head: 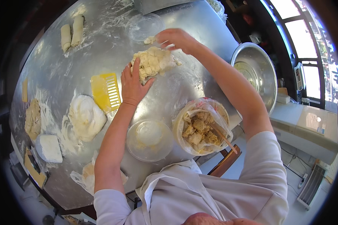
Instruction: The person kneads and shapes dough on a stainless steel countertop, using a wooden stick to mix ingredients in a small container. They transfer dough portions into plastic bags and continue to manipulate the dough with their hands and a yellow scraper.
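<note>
A rough, lumpy mass of pale dough (155,62) lies on the steel worktable. My left hand (135,84) rests against its left side, fingers spread, with the fingertips touching it. Just above the dough's upper right is my right hand (176,40), slightly blurred, its fingers apart and bent; I see nothing held, though the underside is partly hidden. A small scrap of dough (149,40) sits by its fingertips. Beyond that scrap stands a clear round plastic dish (144,26). Left of my left wrist lies a yellow slotted plastic scraper (105,91).
Smooth floured dough (87,118) and two dough rolls (78,29) occupy the left side. Nearer me are a clear bowl (149,152) and a bag-lined tub (178,132) of crumbly brown filling with a wooden stick (224,137). A large steel basin (266,64) stands right.
</note>
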Tool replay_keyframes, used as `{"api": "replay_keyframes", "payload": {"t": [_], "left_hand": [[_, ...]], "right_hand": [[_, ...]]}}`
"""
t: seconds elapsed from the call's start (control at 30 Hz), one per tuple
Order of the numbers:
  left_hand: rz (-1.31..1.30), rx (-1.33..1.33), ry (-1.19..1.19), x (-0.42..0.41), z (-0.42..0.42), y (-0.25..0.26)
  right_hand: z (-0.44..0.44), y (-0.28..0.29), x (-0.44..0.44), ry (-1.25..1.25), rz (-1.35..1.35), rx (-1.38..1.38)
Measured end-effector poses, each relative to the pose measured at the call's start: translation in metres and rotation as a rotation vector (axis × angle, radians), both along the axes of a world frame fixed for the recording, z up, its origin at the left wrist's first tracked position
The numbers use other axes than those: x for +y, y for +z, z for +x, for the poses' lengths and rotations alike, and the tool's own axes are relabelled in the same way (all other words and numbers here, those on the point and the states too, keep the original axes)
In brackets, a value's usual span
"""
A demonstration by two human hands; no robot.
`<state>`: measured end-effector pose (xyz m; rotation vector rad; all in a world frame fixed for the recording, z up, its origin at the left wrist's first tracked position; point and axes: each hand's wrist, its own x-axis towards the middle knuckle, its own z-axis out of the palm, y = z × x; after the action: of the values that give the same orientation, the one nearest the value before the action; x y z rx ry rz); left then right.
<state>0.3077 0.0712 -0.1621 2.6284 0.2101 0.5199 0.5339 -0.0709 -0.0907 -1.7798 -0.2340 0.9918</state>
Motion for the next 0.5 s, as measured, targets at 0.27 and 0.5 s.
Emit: {"api": "replay_keyframes", "payload": {"t": [0.27,0.5], "left_hand": [[0.021,0.057,0.009,0.0,0.002,-0.001],[0.038,0.061,0.001,0.004,0.001,0.0]], "right_hand": [[0.023,-0.058,0.056,-0.271,0.043,-0.146],[0.005,-0.057,0.061,0.256,-0.378,-1.039]]}}
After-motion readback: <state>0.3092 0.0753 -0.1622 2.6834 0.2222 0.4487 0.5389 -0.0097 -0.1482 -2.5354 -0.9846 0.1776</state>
